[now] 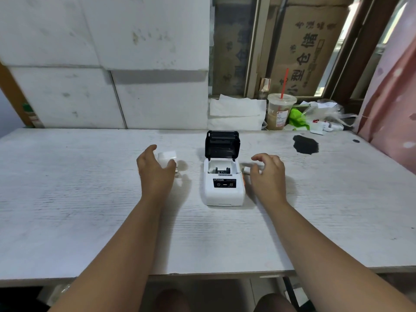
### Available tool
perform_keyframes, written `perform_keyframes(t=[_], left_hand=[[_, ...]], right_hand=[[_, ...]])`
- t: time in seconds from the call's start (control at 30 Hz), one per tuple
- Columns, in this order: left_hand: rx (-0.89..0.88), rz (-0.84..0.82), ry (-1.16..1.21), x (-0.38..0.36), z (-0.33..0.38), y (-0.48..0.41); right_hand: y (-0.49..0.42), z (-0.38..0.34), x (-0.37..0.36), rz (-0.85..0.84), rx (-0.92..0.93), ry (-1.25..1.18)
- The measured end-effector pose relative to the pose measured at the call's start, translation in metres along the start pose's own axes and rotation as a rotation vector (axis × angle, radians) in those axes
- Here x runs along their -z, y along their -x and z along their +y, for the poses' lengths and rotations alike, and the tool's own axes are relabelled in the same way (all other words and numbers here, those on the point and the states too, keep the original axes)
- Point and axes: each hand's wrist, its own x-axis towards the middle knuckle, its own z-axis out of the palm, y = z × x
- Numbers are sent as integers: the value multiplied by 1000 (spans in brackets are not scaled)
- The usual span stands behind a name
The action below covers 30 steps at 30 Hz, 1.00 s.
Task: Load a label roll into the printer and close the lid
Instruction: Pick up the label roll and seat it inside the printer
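Observation:
A small white label printer (224,188) stands on the white table (90,210), its black lid (222,144) tipped up and back, the paper bay open and showing black parts inside. A white label roll (167,156) lies on the table to the printer's left. My left hand (155,170) hovers at the roll with fingers spread, thumb and fingers on either side of it; whether it grips is unclear. My right hand (267,171) floats beside the printer's right edge, fingers curled apart, holding nothing.
A black stain (306,144) marks the table at back right. Behind it stand a drink cup with a red straw (280,111), plastic bags (319,118) and folded white paper (236,111). White foam blocks (108,64) line the back wall. A pink curtain (396,97) hangs at right.

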Motion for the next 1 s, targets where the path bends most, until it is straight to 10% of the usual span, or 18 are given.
perform_keyframes(t=[0.6,1.0], left_hand=[[-191,-359,-315,7,-11,-21],[-168,-162,-48,3,-3,-8]], right_hand=[[-3,1,-1,6,8,-18],[-2,-2,1,-6,5,-40]])
